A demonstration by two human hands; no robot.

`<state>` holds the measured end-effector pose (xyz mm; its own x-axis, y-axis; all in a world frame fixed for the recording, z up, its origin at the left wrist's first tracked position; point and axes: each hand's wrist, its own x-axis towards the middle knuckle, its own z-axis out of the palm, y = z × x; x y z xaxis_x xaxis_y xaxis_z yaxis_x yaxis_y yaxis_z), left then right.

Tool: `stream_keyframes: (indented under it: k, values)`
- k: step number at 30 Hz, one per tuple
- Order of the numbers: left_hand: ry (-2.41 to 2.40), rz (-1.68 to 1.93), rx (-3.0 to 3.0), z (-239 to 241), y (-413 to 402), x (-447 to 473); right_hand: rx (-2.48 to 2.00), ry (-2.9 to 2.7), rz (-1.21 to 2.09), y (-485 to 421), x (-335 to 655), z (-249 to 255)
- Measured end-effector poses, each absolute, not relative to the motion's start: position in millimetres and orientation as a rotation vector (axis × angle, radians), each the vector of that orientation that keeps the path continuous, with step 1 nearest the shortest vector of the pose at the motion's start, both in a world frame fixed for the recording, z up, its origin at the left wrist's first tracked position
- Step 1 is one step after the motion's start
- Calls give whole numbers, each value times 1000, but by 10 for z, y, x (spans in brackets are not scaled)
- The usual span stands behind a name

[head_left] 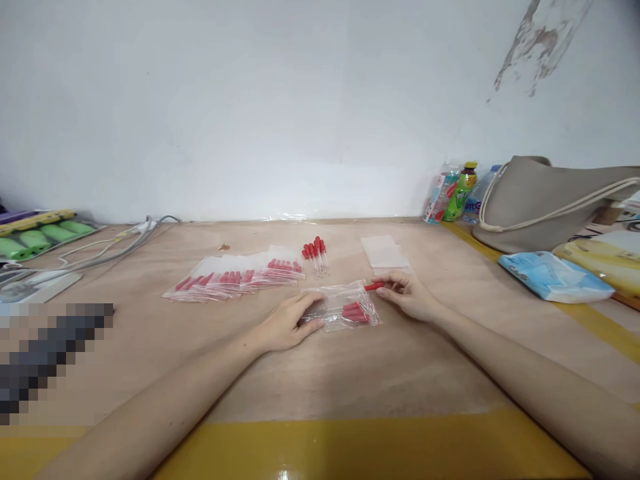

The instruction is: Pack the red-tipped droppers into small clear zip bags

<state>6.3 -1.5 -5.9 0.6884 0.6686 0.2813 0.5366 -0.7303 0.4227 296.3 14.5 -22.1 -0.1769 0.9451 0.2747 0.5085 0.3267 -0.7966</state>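
My left hand [295,323] grips the closed end of a clear zip bag [333,305], thumb and fingers on either side of it. Inside that bag lie several small red-handled screwdrivers [355,312], their handles toward the bag's mouth. At the mouth, on the right, my right hand [407,297] pinches another screwdriver by its red handle [374,286]; its shaft points left into the bag. Beyond the bag sits a small pile of loose red screwdrivers [315,249]. Filled bags [235,277] overlap in a row to the left.
A stack of flat empty bags [384,253] lies behind my right hand. Farther right are bottles [460,192], a grey bag [545,197] and a blue tissue pack [556,276]. Cables [135,233] and green rolls [45,239] lie at the left.
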Motion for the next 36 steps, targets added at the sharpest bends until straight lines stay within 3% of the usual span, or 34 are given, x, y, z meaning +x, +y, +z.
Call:
stream_keyframes:
  k: [9, 18, 27, 33, 36]
  values:
    - [942, 601, 2581, -60, -21, 63, -1182, -2077, 889, 187, 3123, -126]
    - [933, 622, 2590, -48, -22, 80, -1149, -1786, 1028, 173, 2748, -235]
    - [942, 588, 2587, -44, -15, 81, -1239, -1806, 634, 209, 2628, -347]
    - [940, 599, 2594, -29, -20, 92, -1045, -2034, 859, 160, 2591, -268]
    - [953, 586, 2599, -36, -15, 89, -1219, -1904, 718, 213, 2667, -257]
